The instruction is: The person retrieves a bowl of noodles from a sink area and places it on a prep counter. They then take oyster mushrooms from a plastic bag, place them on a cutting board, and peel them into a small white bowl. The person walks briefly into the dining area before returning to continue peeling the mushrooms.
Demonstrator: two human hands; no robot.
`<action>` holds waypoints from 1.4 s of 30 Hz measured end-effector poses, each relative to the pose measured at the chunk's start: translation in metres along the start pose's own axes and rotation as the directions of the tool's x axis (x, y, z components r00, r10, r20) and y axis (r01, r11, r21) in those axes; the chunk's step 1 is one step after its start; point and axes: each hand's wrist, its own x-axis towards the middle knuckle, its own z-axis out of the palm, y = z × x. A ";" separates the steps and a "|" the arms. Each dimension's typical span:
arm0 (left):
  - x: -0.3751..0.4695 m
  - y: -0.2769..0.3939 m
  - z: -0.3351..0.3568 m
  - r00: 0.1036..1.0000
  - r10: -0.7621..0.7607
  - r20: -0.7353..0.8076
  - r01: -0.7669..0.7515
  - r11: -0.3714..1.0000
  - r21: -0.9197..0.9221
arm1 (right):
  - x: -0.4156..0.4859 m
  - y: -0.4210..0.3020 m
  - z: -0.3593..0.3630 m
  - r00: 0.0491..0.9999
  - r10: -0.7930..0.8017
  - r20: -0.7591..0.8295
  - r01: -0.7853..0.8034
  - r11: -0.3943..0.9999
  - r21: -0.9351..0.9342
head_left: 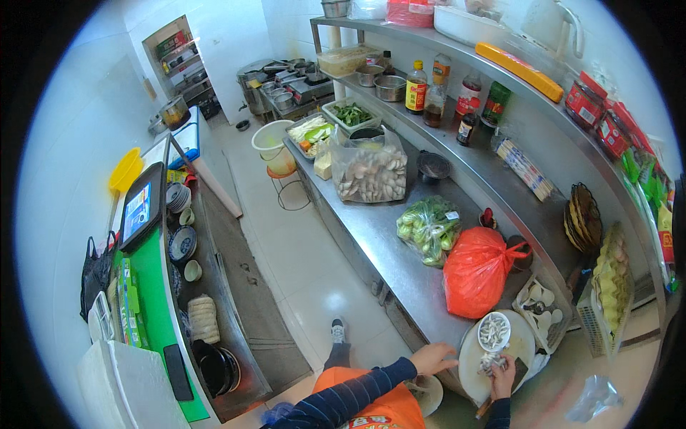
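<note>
My right hand (502, 377) holds a small cluster of pale grey mushrooms (490, 362) over a round white cutting board (469, 370). Right above the cluster, a white bowl (482, 344) sits on the board, filled with mushroom pieces (494, 328). My left hand (433, 358) is empty, its fingers stretched toward the board's left edge. On the board's right side lies a cleaver with a dark blade (519, 371), partly hidden by my right hand; its wooden handle (483, 408) points toward me.
Beyond the board, a tied red plastic bag (476, 273), bagged green vegetables (429, 228) and bagged mushrooms (371, 174) stand on the steel counter (370, 228). A white basket of spoons (541, 308) is at the right. Steel shelving (528, 177) overhangs the counter. Below my left hand stands a pale basin (432, 399).
</note>
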 end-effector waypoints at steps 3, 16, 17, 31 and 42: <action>0.008 0.026 -0.003 0.995 -0.021 -0.100 0.008 0.992 -0.129 | -0.010 -0.030 0.025 0.976 -0.015 0.216 0.036 0.995 -0.092; 0.102 0.065 0.030 0.932 -0.068 0.356 0.133 0.977 -0.164 | -0.067 -0.093 0.022 0.888 -0.384 0.252 0.459 0.752 -0.473; 0.109 0.068 0.038 0.931 -0.060 0.361 0.118 0.983 -0.141 | -0.070 -0.094 0.016 0.878 -0.424 0.224 0.476 0.719 -0.507; 0.225 0.025 0.117 0.724 -0.400 0.563 0.642 0.090 -0.761 | -0.020 0.054 -0.022 0.705 -0.086 -0.704 0.160 0.986 0.040; 0.257 0.028 0.091 0.693 -0.117 0.711 0.559 0.710 -0.428 | 0.007 0.019 -0.004 0.727 -0.169 -0.665 0.059 0.981 -0.185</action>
